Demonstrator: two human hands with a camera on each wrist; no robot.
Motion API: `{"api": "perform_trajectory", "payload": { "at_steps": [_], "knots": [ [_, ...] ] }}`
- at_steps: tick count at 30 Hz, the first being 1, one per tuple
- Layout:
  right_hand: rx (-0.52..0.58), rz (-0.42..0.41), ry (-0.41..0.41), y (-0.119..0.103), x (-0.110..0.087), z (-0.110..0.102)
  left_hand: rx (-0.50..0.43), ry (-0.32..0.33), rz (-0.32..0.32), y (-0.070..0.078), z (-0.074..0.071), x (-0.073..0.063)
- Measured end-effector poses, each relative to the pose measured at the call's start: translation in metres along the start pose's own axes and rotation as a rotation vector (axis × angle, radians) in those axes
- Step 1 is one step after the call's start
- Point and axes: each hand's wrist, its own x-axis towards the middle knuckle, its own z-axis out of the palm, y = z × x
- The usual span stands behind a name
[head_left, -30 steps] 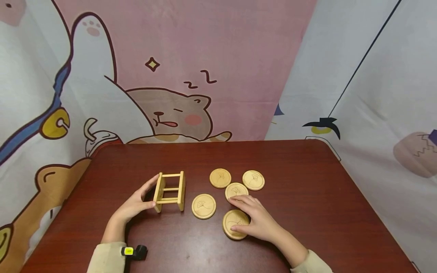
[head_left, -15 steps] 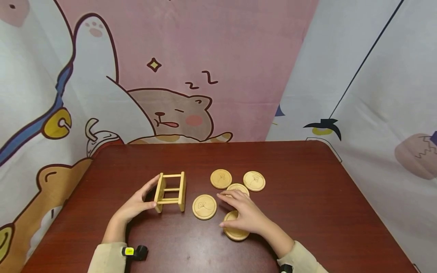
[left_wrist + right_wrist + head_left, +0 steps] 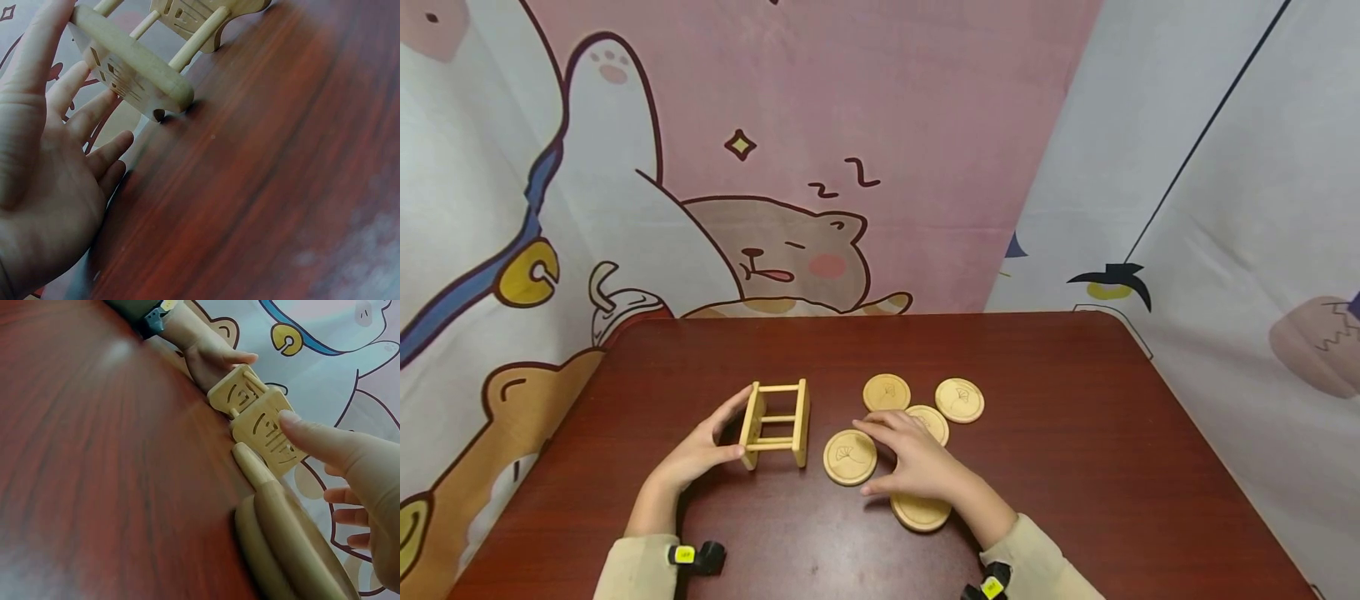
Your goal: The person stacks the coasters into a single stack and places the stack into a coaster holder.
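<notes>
My left hand [image 3: 696,454] grips the left side panel of a small wooden coaster rack [image 3: 802,427], thumb at the near end, index finger at the far end. In the left wrist view the rack's slotted panel [image 3: 125,75] meets the fingers. My right hand [image 3: 917,468] is over the coasters with its fingers spread, holding nothing. Its fingertips are just right of a round wooden coaster [image 3: 844,465] engraved with a leaf. Beneath its palm lies a partly hidden coaster [image 3: 921,518]; two stacked coasters [image 3: 294,544] appear in the right wrist view.
Behind the right hand lie a back coaster [image 3: 883,393], another farther right [image 3: 960,401], and a middle one [image 3: 936,425] partly covered by the fingers. All rest on a dark red-brown table [image 3: 1075,467]. A cartoon-printed cloth [image 3: 925,167] hangs beyond the table's far edge.
My right hand has moved left from the near coaster toward the left coaster, fingers still spread. The left hand and the rack have stayed in place.
</notes>
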Motion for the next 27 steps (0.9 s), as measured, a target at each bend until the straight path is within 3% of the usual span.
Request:
{"api": "perform_trajectory", "payload": {
  "at_steps": [27],
  "knots": [
    [-0.098, 0.031, -0.176, -0.002, 0.027, 0.008, 0.005, 0.011, -0.013, 0.0, 0.001, 0.0]
  ]
}}
